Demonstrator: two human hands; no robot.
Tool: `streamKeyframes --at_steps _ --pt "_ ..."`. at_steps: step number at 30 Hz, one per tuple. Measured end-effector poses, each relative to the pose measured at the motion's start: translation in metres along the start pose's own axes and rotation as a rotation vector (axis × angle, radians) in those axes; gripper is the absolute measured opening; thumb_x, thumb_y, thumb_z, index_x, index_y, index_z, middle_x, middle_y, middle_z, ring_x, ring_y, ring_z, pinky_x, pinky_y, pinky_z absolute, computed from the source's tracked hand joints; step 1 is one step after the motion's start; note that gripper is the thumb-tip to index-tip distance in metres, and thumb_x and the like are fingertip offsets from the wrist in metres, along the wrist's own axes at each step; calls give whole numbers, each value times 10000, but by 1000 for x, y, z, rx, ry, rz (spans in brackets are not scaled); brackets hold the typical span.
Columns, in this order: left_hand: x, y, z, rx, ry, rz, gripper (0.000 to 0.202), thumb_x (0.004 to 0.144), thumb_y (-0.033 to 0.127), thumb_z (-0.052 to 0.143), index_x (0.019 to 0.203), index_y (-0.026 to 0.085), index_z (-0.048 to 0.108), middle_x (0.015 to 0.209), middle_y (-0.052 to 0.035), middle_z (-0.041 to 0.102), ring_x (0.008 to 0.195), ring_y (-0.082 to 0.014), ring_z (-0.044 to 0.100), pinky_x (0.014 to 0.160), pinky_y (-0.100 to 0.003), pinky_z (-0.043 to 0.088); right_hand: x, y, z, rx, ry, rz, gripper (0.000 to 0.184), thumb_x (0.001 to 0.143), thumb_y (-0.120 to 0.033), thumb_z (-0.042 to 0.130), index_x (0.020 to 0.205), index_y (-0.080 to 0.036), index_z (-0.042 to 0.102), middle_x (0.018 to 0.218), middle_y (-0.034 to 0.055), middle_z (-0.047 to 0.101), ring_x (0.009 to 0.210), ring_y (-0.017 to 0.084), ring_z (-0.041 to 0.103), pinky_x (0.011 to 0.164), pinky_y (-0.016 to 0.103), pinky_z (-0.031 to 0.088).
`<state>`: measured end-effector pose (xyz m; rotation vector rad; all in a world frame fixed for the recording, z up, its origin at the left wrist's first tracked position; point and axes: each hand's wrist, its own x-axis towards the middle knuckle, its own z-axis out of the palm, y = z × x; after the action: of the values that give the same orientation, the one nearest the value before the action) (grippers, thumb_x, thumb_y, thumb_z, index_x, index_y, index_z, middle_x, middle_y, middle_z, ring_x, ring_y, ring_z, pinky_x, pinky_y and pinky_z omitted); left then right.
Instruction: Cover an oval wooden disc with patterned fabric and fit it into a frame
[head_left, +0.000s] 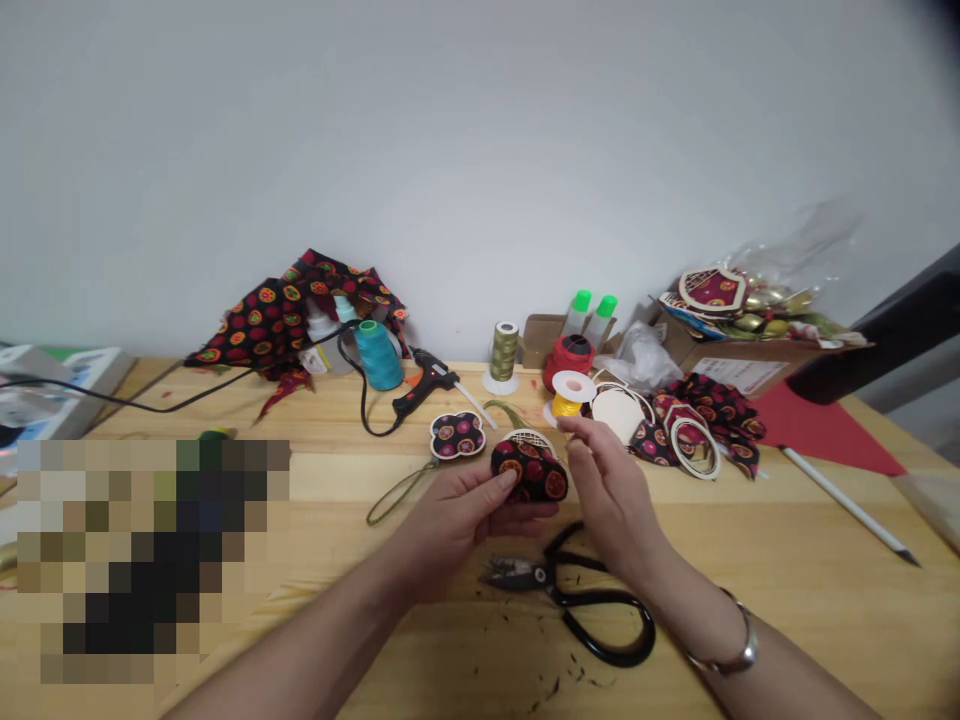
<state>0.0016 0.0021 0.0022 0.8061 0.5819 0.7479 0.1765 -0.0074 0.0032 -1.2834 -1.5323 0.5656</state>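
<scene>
My left hand grips a round ornament from its left side, thumb on the front and fingers underneath. Dark cloth printed with red and orange circles covers its lower part, and a pale wooden lattice shows along the top. Just to the right, my right hand is raised with its fingers stretched upward and nothing visible in them. Whether its fingertips touch the ornament, I cannot tell. Below both hands lie black-handled scissors among small dark scraps. A flower-shaped ornament with a green cord loop lies left of the held one.
Behind stand a black glue gun, a teal thread cone, a green spool and a yellow spool. Patterned cloth is heaped at left. A filled cardboard box and white pencil are at right. One area at left is pixelated.
</scene>
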Motion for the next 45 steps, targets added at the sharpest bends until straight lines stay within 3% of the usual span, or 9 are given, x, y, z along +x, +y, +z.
streamKeyframes --at_steps 3,5,9,12,17,22,31,41,45 --pt "1 -1 -2 56 -11 33 236 860 260 562 1051 176 674 988 -93 719 850 -203 682 812 -352 505 5 4 0 305 -235 388 472 875 -535 406 857 -147 675 782 64 671 693 185 573 635 318 450" --pt "0 -1 -1 94 -8 32 225 845 267 582 1027 183 683 960 -84 720 834 -195 678 793 -344 507 6 4 1 510 -319 523 396 814 -512 540 798 -146 690 720 40 682 635 156 573 603 285 448" --pt "-1 1 -1 223 50 27 203 809 291 620 936 155 701 789 -57 695 643 -138 642 544 -210 446 6 -3 3 621 -241 534 212 674 -362 731 709 -156 696 627 -3 673 565 113 562 583 250 456" --pt "0 4 -2 286 131 66 187 765 291 664 865 139 711 577 19 576 446 -48 457 433 -173 286 6 -7 3 612 -230 558 200 651 -359 741 687 -166 702 594 -8 674 531 111 567 566 256 475" --pt "3 7 -4 278 237 97 225 715 307 702 876 151 725 478 74 427 413 -32 283 416 -187 197 6 -7 6 624 -246 606 237 619 -377 760 747 -181 727 660 10 711 594 144 625 628 297 515" --pt "4 6 -5 287 294 71 198 706 320 703 751 127 715 473 69 423 404 -26 279 402 -183 178 5 -5 7 575 -252 619 264 614 -381 761 763 -166 732 639 6 705 558 124 606 582 268 496" --pt "2 2 -10 222 247 84 167 702 195 620 806 115 724 438 40 498 355 -31 345 389 -192 166 4 -3 5 594 -231 665 277 621 -409 748 754 -168 718 642 25 712 571 162 633 581 307 505" --pt "3 5 -6 289 273 77 148 716 289 685 711 142 707 418 63 487 343 -25 344 371 -178 176 4 2 6 497 -281 601 263 712 -409 671 799 -162 693 675 30 686 598 169 614 579 317 490" --pt "3 4 -7 288 230 85 158 750 272 652 807 146 730 438 47 525 339 -25 370 369 -174 172 2 3 3 83 -42 113 184 778 -308 627 906 -179 653 791 48 652 736 190 579 678 359 477"
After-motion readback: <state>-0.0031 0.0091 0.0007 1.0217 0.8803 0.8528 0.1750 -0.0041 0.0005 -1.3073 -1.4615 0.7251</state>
